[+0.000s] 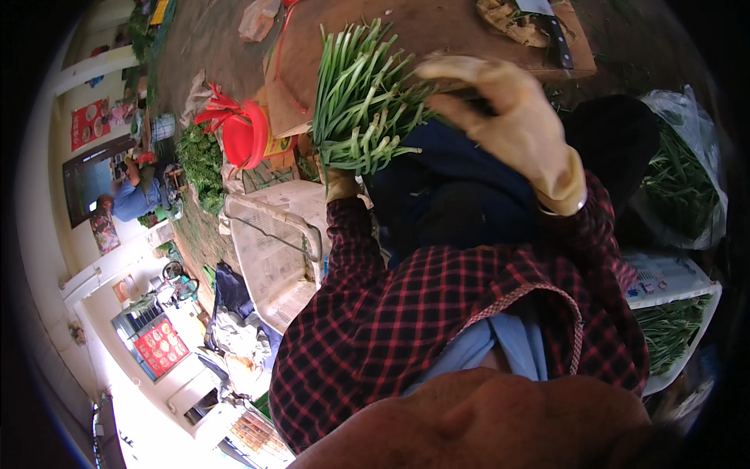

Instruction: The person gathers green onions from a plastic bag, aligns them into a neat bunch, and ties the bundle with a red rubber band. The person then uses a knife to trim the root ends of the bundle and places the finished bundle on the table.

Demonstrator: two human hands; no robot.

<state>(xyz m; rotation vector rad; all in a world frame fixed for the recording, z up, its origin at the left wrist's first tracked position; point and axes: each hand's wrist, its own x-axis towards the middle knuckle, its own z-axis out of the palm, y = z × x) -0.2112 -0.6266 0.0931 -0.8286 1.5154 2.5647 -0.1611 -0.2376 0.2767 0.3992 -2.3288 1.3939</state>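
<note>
My left hand (341, 184), in a pale glove, is closed around the lower side of a bunch of green leafy stalks (363, 111), which look like garlic chives or scallions. The bunch hides most of its fingers. Several cut pale ends point to the right. Beside those ends is my right hand (510, 111), in a cream rubber glove and blurred. Its thumb and fingers are spread apart, with nothing visible between them. The bunch is above my dark-trousered lap (457, 199), partly in front of a brown board (345, 53).
A cleaver (559, 38) lies at the board's far right. Red ties (220, 111) stick out of a red bucket (243, 138). At left stands a white plastic basket (281, 234). Greens fill a clear bag (682, 176) and a crate (674, 334) at right. Another person (137, 196) is farther left.
</note>
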